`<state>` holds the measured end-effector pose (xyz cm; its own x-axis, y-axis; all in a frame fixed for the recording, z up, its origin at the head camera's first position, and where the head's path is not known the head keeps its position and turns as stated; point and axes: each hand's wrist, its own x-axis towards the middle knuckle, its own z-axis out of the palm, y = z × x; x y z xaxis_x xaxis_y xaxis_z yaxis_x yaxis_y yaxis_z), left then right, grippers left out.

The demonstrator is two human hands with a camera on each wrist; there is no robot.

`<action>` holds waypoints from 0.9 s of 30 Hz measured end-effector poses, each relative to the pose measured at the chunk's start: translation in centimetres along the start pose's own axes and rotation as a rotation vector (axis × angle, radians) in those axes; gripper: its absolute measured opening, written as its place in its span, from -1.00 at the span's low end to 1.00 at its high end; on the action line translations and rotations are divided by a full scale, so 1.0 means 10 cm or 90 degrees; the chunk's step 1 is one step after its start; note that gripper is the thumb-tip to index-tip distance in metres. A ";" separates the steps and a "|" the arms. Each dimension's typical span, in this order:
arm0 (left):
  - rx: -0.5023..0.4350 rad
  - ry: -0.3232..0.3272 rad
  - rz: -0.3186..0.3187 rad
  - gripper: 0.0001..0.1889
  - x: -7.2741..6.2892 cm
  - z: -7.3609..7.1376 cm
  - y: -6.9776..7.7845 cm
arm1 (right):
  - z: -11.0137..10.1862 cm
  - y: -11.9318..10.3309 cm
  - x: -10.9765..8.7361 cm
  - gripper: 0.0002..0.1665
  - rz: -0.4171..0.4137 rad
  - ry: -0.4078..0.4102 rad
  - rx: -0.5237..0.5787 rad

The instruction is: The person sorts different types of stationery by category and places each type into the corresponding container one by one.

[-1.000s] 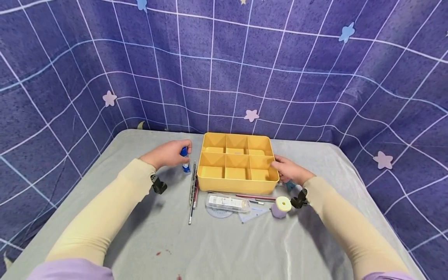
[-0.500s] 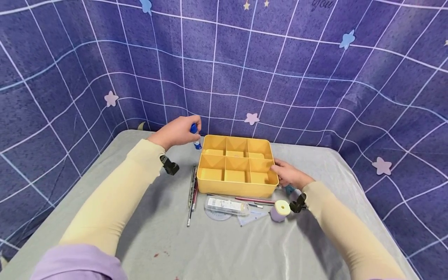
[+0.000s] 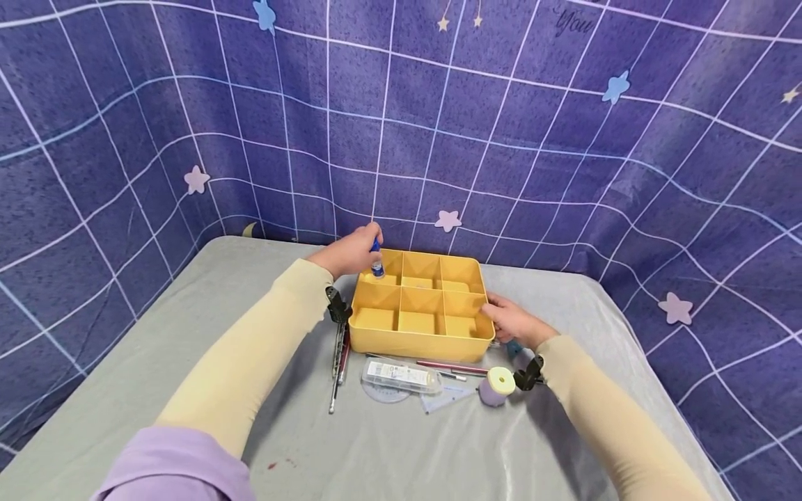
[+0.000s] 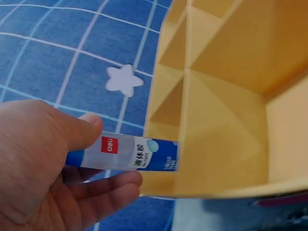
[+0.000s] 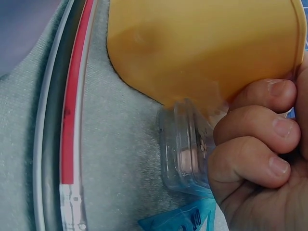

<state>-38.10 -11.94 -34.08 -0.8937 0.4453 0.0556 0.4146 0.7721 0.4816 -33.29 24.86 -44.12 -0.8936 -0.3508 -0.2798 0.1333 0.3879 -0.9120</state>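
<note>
Two hands on the go here, and the big change is up at the left of the box: half a second ago our left hand (image 3: 351,252) had the blue glue tube (image 3: 376,261) outside the box's back left corner, and now it's over the upper-left compartment. Lower end looks dipped in, but we can't tell if it touches the floor. We've got thumb and fingers pinched on the tube, so for the job that means it's in position, not yet let go.

Our right hand (image 3: 514,323) hasn't budged, clamped on the right wall of the yellow box (image 3: 420,342), which we reckon helps steady it. The pencils (image 3: 344,360) left of the box, the clear case (image 3: 401,376) and the lilac pot (image 3: 495,388), lower down in the frame, stay put on the bench (image 3: 376,452).
</note>
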 end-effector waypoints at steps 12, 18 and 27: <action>0.030 0.000 -0.010 -0.78 0.11 0.23 -0.03 | 0.01 0.04 0.02 -0.36 -0.004 0.001 0.008; 0.053 -0.001 0.004 -0.77 0.15 0.29 -0.05 | 0.01 0.02 0.01 -0.38 -0.001 -0.004 0.016; 0.068 0.001 -0.019 -0.57 0.22 0.33 0.00 | 0.00 0.03 0.02 -0.32 -0.003 0.003 0.011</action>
<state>-39.49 -9.47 -36.83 -0.9063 0.4204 0.0441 0.4035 0.8293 0.3866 -33.42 24.88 -44.50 -0.8962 -0.3484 -0.2748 0.1372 0.3714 -0.9183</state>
